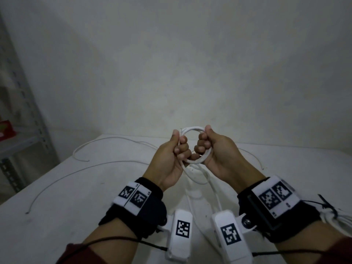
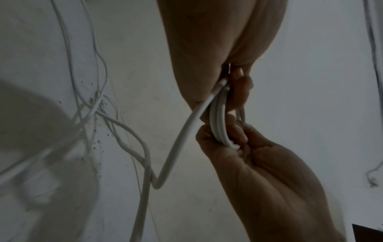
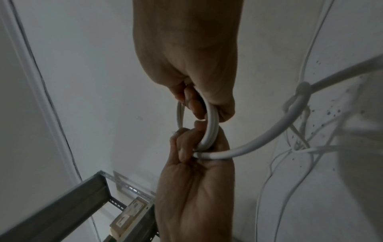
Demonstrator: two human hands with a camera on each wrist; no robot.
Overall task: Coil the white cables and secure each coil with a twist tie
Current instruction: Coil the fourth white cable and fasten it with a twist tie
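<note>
Center of the head view: small white cable coil (image 1: pixel 192 145) held up over the table (image 1: pixel 76 206), left hand (image 1: pixel 172 157) and right hand (image 1: pixel 215 152) each curled tight around opposite sides. Probably light and springy, apt to uncoil if let go, so best gripped right where the loops stack. Loose tail (image 2: pixel 176 147) hanging down. No readable writing, just square markers on the wrist bands (image 1: pixel 133 196).

Bare storage or workroom — plain white wall (image 1: pixel 171 54), white table (image 1: pixel 76 197), slotted metal shelving (image 1: pixel 28 111) at left holding boxes.
</note>
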